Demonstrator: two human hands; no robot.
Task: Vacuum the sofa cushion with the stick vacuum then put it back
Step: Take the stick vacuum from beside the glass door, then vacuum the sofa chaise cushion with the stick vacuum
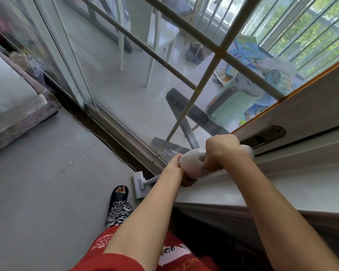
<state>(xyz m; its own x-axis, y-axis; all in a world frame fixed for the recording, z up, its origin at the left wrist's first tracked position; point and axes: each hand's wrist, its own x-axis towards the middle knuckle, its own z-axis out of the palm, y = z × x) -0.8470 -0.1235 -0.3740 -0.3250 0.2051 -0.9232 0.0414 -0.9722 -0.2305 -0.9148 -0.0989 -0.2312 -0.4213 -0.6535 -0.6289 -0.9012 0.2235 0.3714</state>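
A white stick vacuum [194, 165] stands by the sliding glass door at lower centre. Its floor head [138, 184] rests on the grey floor beside the door track, just past my slippered foot. My left hand [175, 165] grips the lower front of the vacuum's body. My right hand [220, 151] is closed over the top of the body near the handle. The sofa cushion [10, 98], grey and covered in clear plastic, lies at the left edge, well away from the vacuum.
The sliding glass door [125, 85] runs diagonally from upper left to centre. A white window ledge [282, 184] runs along the right. A balcony behind the glass holds a white chair [160, 40], a pale green appliance [235, 98] and colourful mats.
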